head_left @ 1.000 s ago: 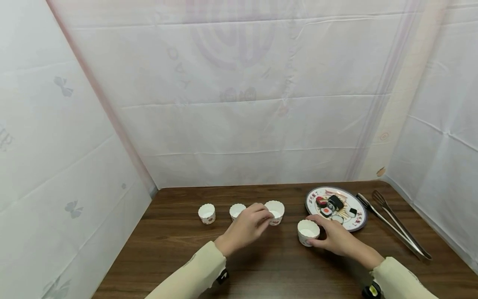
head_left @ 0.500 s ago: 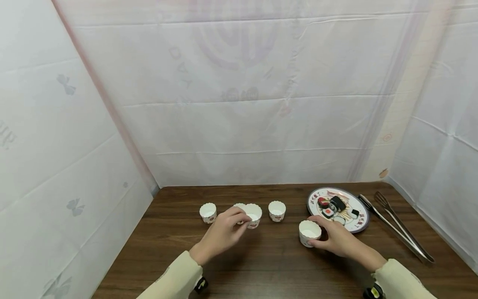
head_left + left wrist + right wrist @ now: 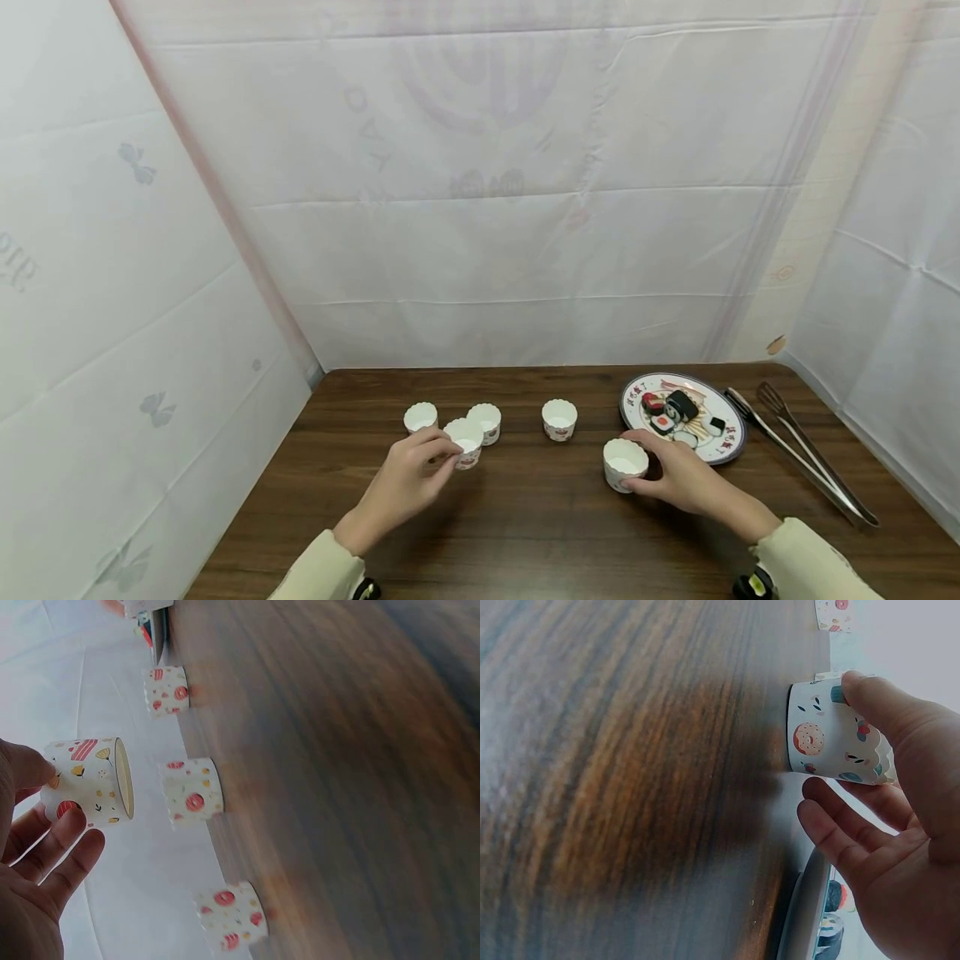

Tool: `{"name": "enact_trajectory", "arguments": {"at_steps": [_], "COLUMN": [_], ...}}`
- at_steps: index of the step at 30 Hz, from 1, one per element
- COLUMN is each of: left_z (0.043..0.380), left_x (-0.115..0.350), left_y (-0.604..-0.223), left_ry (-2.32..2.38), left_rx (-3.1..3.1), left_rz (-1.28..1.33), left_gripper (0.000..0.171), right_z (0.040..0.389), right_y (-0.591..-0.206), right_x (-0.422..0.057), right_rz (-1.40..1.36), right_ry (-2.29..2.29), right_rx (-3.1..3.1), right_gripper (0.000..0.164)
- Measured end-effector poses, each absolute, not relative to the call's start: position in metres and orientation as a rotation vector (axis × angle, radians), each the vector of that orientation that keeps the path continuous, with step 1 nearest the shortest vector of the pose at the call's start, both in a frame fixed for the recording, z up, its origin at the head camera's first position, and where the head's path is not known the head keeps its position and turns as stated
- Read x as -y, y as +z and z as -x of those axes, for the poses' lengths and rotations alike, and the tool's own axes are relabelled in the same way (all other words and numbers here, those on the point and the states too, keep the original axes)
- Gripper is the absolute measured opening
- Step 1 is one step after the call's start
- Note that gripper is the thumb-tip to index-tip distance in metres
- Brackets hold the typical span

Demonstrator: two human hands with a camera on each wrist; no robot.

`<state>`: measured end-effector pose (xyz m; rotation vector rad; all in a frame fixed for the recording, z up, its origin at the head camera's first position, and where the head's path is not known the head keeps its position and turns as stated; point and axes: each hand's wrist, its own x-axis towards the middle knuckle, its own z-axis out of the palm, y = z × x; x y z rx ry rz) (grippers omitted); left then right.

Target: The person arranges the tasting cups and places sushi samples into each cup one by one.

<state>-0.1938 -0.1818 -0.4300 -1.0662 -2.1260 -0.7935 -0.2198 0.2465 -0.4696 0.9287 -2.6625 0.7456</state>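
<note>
My left hand (image 3: pixel 405 479) pinches a white paper baking cup (image 3: pixel 466 446) by its scalloped rim. In the left wrist view this printed cup (image 3: pixel 90 784) is held off the tabletop, its base turned to the right. My right hand (image 3: pixel 686 479) holds another baking cup (image 3: pixel 625 468) between thumb and fingers. In the right wrist view that cup (image 3: pixel 829 735) stands base-down at the table surface. Behind the hands are three more cups: one at the left (image 3: pixel 421 415), a middle cup (image 3: pixel 487 423) partly overlapped by the pinched one, and a cup further right (image 3: pixel 559 421).
A dark-rimmed plate (image 3: pixel 733 442) bearing several sushi-like pieces (image 3: pixel 681 406) lies behind my right hand. Metal tongs (image 3: pixel 866 517) rest to its right. A brown wooden table (image 3: pixel 525 542) meets white cloth walls (image 3: pixel 480 250) at its back and sides.
My left hand has moved left with its cup, from beside the right-hand rear cup to in front of the middle cup. My right hand keeps its hold in place.
</note>
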Motion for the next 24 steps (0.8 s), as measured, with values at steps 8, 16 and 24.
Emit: {"name": "enact_trajectory", "arguments": {"at_steps": [8, 16, 24], "left_z": [0.179, 0.171, 0.165], "left_x": [0.208, 0.227, 0.24], "left_y": [-0.442, -0.455, -0.461], "left_ry": [-0.818, -0.781, -0.762], "left_rx": [2.188, 2.198, 2.213], "left_rz": [0.98, 0.919, 0.93], "left_gripper": [0.021, 0.025, 0.027], "right_z": [0.22, 0.221, 0.222], "right_y": [-0.47, -0.47, -0.469], "right_x": [-0.246, -0.246, -0.246], "right_rz": [-0.936, -0.921, -0.925], "right_ry": [0.755, 0.75, 0.75], "right_rx": [2.673, 2.654, 2.695], "right_gripper": [0.059, 0.059, 0.06]}}
